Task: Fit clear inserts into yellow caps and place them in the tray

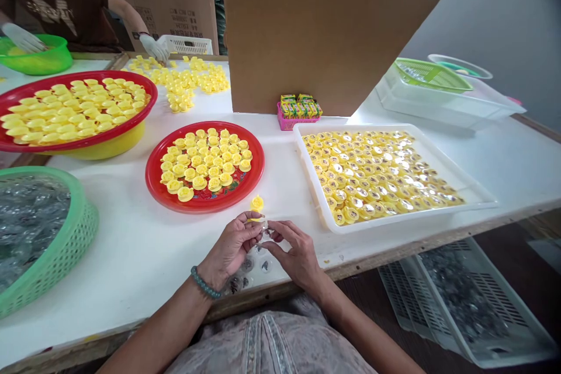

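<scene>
My left hand (230,248) and my right hand (293,252) meet over the table's near edge, both pinching a small clear plastic piece (264,232) between the fingertips. A single yellow cap (257,203) stands on the table just beyond my fingers. Several small clear pieces (252,269) lie on the table under my hands. A red plate (163,191) with rows of yellow caps sits ahead to the left. A white tray (468,184) full of yellow caps under clear covers lies ahead to the right.
A green basket (70,245) of clear pieces is at the near left, a big red tray (144,108) of caps behind it. A cardboard panel (328,29) stands upright at the back. Another person with white gloves (154,47) works at the far left. A white crate (477,310) lies on the floor.
</scene>
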